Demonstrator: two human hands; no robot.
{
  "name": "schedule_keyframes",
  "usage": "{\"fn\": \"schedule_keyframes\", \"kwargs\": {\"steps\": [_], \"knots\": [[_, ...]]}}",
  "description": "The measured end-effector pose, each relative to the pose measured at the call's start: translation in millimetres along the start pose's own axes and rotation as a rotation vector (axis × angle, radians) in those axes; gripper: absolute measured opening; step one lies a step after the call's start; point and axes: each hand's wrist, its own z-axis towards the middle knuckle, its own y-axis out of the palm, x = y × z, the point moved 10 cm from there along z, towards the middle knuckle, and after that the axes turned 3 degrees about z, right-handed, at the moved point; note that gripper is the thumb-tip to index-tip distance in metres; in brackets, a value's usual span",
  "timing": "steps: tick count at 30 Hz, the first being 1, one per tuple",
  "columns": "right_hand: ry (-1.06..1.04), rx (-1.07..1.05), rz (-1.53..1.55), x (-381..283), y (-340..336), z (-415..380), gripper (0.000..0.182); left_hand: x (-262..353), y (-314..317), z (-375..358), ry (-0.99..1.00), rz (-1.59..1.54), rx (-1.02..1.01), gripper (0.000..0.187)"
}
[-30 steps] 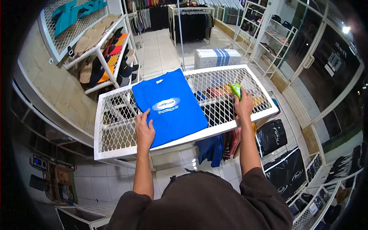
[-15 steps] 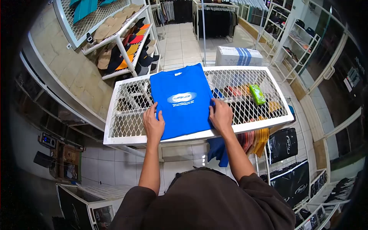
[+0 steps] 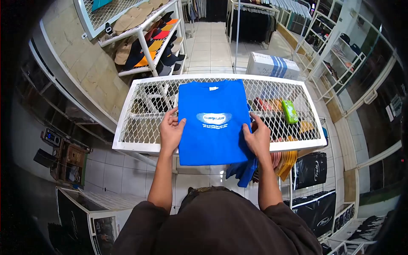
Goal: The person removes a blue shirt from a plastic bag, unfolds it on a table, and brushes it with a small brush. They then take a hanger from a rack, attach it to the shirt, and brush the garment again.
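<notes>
Left hand is touching blue shirt at nine o'clock | right hand, three | fingers curling, firm pinch: can't tell | even pressure should be sparing creases

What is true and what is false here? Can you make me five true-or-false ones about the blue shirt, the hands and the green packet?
1. The blue shirt has white printing on its front. True.
2. The left hand and the right hand are at opposite sides of the shirt. True.
3. The green packet lies on top of the white mesh table. True.
4. The right hand is holding the packet. False: it is at the shirt's right edge.
5. The shirt is scrunched into a ball. False: it is folded flat.
</notes>
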Motion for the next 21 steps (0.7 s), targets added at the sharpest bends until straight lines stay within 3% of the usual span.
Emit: {"fn": "schedule_keyframes", "kwargs": {"steps": [2,4,6,8,11,14,16,18,21], "knots": [[0.061,-0.037,0.105,19.2,10.0,10.2,0.071,-9.0,0.4,6.3,-0.02,-0.15,0.005,0.057],[0.154,-0.098,0.348,36.3,30.7,28.4,0.08,-33.3,9.5,11.3,-0.326,-0.389,0.036,0.059],[0.314,-0.193,0.473,26.1,42.2,36.4,0.085,-24.7,20.3,21.5,-0.356,-0.456,-0.048,0.055],[0.452,-0.213,0.666,32.2,59.8,52.0,0.084,-32.4,47.1,26.8,-0.563,-0.656,-0.257,0.049],[0.504,-0.301,0.557,56.1,86.9,81.0,0.07,-28.1,61.1,49.2,-0.561,-0.544,-0.311,0.043],[0.523,-0.369,0.585,18.7,84.1,77.7,0.056,-16.0,64.1,57.4,-0.486,-0.484,-0.391,0.043],[0.478,-0.374,0.647,-7.2,75.8,91.6,0.048,19.5,60.7,74.6,-0.375,-0.478,-0.438,0.046],[0.26,-0.323,0.829,-46.4,54.9,102.7,0.039,63.3,45.0,80.5,-0.314,-0.537,-0.42,0.053],[0.224,-0.315,0.814,-76.3,40.2,137.3,0.037,101.8,32.7,121.4,-0.186,-0.534,-0.396,0.053]]}}
